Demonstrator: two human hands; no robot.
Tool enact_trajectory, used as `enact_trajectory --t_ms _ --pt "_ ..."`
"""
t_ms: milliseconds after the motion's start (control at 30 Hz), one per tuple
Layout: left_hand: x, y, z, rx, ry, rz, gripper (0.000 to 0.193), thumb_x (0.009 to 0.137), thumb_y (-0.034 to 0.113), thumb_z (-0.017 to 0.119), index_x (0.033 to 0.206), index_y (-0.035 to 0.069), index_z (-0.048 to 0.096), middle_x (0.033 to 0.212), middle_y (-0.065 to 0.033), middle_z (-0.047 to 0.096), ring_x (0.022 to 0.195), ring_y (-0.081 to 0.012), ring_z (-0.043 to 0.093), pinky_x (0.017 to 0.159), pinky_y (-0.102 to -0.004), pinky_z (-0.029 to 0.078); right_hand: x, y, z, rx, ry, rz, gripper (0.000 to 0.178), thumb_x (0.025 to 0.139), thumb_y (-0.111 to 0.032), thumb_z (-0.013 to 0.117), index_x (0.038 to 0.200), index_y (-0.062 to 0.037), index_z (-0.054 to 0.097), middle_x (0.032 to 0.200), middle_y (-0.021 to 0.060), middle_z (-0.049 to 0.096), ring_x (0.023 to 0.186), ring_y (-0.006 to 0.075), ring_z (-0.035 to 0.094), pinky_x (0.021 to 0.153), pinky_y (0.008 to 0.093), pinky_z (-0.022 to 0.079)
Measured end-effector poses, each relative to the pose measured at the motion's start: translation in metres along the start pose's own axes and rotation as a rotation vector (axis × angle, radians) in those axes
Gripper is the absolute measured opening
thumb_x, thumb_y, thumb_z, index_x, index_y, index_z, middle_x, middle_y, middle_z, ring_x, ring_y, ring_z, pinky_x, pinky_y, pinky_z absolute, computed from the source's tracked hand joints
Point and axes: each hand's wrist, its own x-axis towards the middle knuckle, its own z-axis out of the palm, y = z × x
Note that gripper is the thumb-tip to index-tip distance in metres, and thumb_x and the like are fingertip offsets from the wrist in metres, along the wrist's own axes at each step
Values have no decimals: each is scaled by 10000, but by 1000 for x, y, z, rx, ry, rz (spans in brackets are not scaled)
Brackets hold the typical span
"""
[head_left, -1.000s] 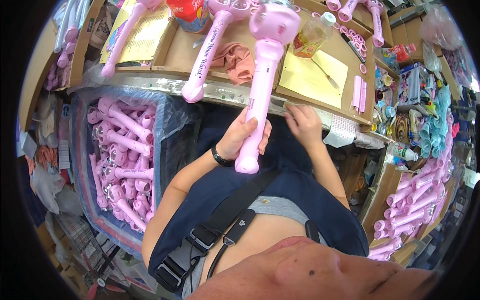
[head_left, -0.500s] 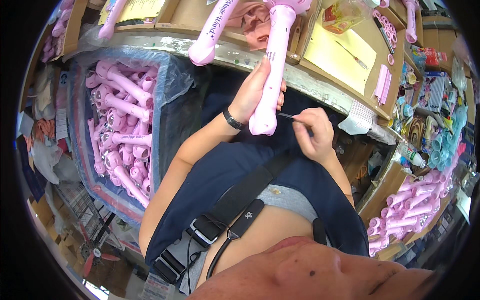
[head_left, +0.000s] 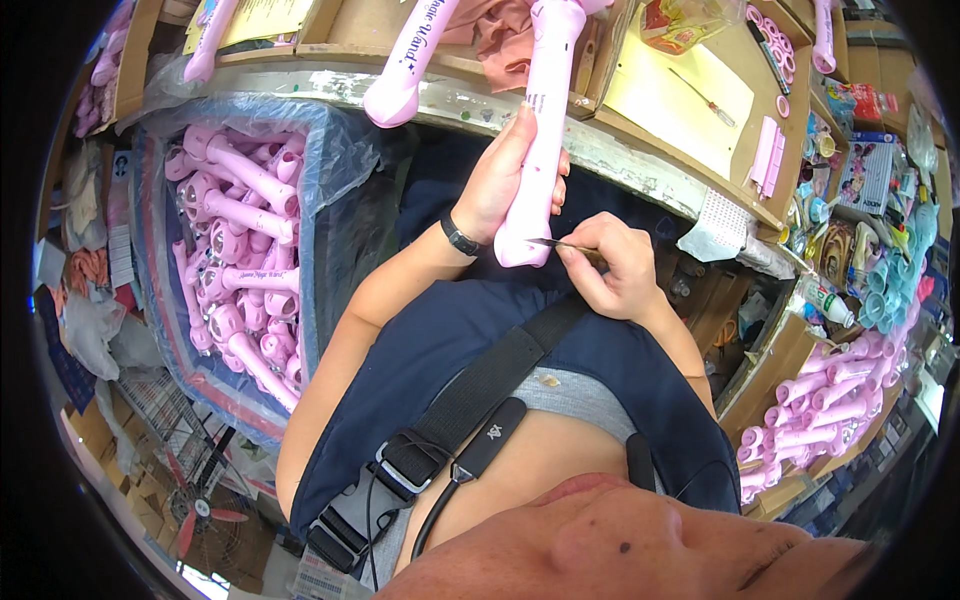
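Fingers of the left hand [head_left: 500, 182] clamp a pink wand [head_left: 541, 150]; those of the right hand [head_left: 620, 270] pinch a slim tool [head_left: 556, 243] at the wand's near end.

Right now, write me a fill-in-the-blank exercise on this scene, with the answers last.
1. The wand in the left hand is coloured ____.
2. The hand with the thin tool is the person's ____ one.
3. The paper sheet beneath the slim tool on the bench is ____.
4. The blue-lined box stands to the person's ____.
Missing words: pink; right; yellow; left.
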Motion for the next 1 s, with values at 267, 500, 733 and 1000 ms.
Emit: enact_trajectory --t_ms 267,500,733,1000 --pt "0 1 1 -13 -15 6 506 965 530 342 1030 50 485 785 -73 570 527 -139 578 462 -254 513 2 1 1 -12 5 32 68 741 -17 679 765 -31 617 665 78 571 488 185 564 437 273 421" --pt "0 1 0 -20 -9 -8 495 967 523 349 1032 52 487 782 -72 571 531 -139 581 466 -253 517 5 1 -1 -24 -22 49 73 729 -18 686 748 -23 616 665 79 569 484 181 568 447 274 428" --pt "1 1 -1 -6 -8 -7 503 965 526 352 1024 44 487 776 -69 571 530 -138 582 467 -254 519 5 1 -1 -42 5 51 79 729 -23 690 733 -30 611 646 74 555 466 178 545 434 273 410" --pt "0 2 1 7 10 -5 501 967 521 350 999 42 493 774 -68 571 525 -135 582 464 -249 514 5 0 0 -71 16 20 84 725 -17 688 731 -36 606 648 74 565 463 186 547 433 275 417"
